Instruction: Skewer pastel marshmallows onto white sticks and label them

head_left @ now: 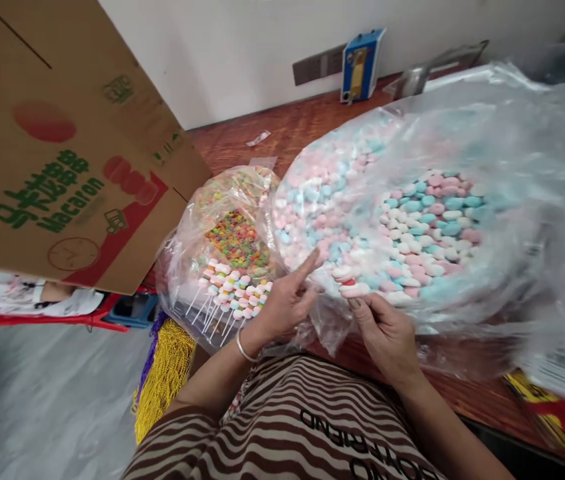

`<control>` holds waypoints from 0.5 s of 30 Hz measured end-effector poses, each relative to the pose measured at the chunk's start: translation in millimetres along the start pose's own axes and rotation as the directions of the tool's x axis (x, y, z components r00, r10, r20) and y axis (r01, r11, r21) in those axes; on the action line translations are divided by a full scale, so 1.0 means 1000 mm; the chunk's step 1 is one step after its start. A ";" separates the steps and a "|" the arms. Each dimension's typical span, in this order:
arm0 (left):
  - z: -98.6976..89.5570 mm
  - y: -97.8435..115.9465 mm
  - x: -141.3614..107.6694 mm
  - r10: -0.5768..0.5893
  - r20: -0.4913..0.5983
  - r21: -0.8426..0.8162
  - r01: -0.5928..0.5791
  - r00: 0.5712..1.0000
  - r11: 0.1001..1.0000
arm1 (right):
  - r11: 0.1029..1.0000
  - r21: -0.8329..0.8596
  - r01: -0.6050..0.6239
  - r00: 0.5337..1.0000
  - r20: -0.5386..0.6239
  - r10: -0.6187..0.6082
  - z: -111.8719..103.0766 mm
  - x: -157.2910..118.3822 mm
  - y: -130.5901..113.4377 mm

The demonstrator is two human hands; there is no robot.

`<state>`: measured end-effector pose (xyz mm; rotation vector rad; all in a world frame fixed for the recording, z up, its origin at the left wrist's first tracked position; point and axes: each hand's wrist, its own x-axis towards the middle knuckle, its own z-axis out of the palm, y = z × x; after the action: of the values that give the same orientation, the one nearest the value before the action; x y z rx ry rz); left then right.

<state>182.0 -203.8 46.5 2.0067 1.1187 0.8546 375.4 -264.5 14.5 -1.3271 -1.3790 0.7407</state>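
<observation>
A: What is in the hands?
B: The right hand [387,337] pinches a marshmallow stack [353,288] between thumb and fingertips: soft, rounded white pieces with a bright red layer between them. It sits just above the near edge of the large plastic bag [502,150], toward the front of the desk [302,123].
A: And the left hand [287,300]?
B: Its index finger points out straight, the other fingers curl loosely. I can't tell whether it grips anything.
A: What does the large bag contain?
B: Marshmallows [422,233], smooth and pill-shaped, in pink, white and pale blue. The film is thin, crinkled and cloudy where it folds, and its mouth gapes over the heap.
A: And beside it, past the left hand?
B: A smaller clear bag [177,283], glossy and creased, with cereal rings [237,239] in orange, green and yellow, rough and crumbly-looking. Marshmallow skewers [235,293] lie in front of them, plump pastel heads on slim white sticks.
A: The surroundings?
B: Reddish wood grain on the desk, a stiff brown carton [127,153] at the left, a boxy blue device [362,65] by the wall, and ropy gold fringe [167,373] hanging below.
</observation>
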 end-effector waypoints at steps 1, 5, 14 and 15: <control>-0.016 -0.010 -0.002 -0.031 -0.062 0.037 0.033 0.998 0.999 | 1.000 0.001 0.011 1.000 0.011 -0.011 0.003 0.001 -0.001; -0.091 -0.064 0.008 -0.103 -0.258 0.340 0.190 0.961 0.921 | 1.000 0.003 0.023 0.996 0.089 -0.023 0.017 0.006 -0.006; -0.153 -0.165 0.076 -0.279 -0.114 0.571 0.292 0.954 0.767 | 0.991 -0.060 -0.116 0.963 0.238 0.127 0.049 0.017 -0.020; -0.149 -0.169 0.080 -0.278 -0.090 0.569 0.279 0.956 0.774 | 0.989 -0.066 -0.133 0.959 0.242 0.145 0.052 0.019 -0.021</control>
<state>22.1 -29.1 10.7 2.2150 1.7903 0.3758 322.9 -239.4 24.7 -1.4177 -1.5176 1.0007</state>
